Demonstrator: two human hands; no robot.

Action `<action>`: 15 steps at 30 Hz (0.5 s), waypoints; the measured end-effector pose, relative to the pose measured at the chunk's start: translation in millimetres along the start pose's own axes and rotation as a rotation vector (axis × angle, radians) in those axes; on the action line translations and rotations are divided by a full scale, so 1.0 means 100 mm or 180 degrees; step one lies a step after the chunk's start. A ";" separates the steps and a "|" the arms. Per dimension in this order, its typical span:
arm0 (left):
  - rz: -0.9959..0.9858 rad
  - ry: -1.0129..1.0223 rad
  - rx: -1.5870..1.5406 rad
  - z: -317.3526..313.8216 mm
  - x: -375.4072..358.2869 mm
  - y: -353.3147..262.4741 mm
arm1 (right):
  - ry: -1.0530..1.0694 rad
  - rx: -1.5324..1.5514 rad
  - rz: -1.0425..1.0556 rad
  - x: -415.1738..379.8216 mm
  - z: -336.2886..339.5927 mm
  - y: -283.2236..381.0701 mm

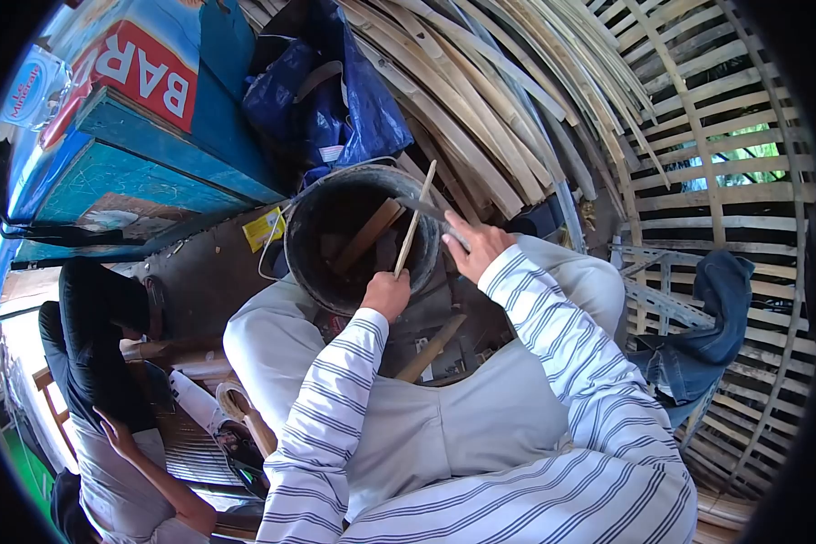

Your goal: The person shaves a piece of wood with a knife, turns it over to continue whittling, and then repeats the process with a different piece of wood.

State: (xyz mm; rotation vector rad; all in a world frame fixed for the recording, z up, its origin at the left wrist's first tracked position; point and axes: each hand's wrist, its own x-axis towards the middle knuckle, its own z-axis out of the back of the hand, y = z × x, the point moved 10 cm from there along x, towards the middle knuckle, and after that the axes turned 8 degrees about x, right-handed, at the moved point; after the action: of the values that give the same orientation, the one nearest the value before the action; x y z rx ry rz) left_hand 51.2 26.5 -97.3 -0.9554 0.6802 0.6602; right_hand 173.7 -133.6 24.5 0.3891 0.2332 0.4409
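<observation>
My left hand (pixel 388 295) is closed round the lower end of a thin bamboo strip (pixel 417 218), which slants upward over a dark round bucket (pixel 301 258). In my right hand (pixel 477 247) is a knife (pixel 426 210), its dark blade pointing left and crossing the strip above the bucket's right side. Inside the bucket a brown wooden piece (pixel 368 238) leans at a slant. Another piece of wood (pixel 432 348) lies on the ground between my legs, below the bucket.
Blue plastic bags (pixel 363 109) lie behind the bucket, beside long bamboo strips (pixel 462 91). A teal cabinet (pixel 163 172) stands at left. Another person (pixel 122 444) sits at lower left. Jeans (pixel 721 308) hang at right by a slatted wall (pixel 743 195).
</observation>
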 end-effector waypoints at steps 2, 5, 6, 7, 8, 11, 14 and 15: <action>-0.0094 -0.0060 0.0019 -0.06 0.04 0.02 | 0.0234 -0.0153 0.0329 -0.23 0.01 0.34; -0.0171 -0.0112 0.0160 -0.03 0.04 0.04 | -0.0015 0.0075 -0.0062 -0.06 -0.03 0.08; -0.0118 -0.0069 0.0149 0.01 -0.06 -0.04 | -0.0149 -0.0085 -0.0391 0.05 -0.02 -0.14; -0.0087 -0.0047 0.0113 0.04 -0.11 -0.11 | -0.0076 -0.0101 -0.0568 0.11 0.04 -0.22; -0.0051 -0.0011 0.0102 0.02 -0.10 -0.11 | -0.0064 0.0016 -0.0426 0.09 0.01 -0.21; -0.0026 0.0060 0.0084 0.02 -0.05 -0.06 | 0.0040 0.0102 0.0272 -0.08 -0.07 0.11; 0.0169 0.0201 -0.0081 0.05 -0.08 -0.03 | -0.0092 0.0132 0.0443 -0.09 -0.08 0.25; 0.0185 0.0233 -0.0060 0.10 -0.12 -0.08 | -0.0269 0.0376 0.0553 -0.06 -0.10 0.19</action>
State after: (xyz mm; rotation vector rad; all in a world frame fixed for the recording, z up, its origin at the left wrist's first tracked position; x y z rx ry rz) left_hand 51.8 29.9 -80.0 -0.9841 0.7700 0.6864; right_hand 158.3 -117.5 23.9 0.5451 0.1440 0.5815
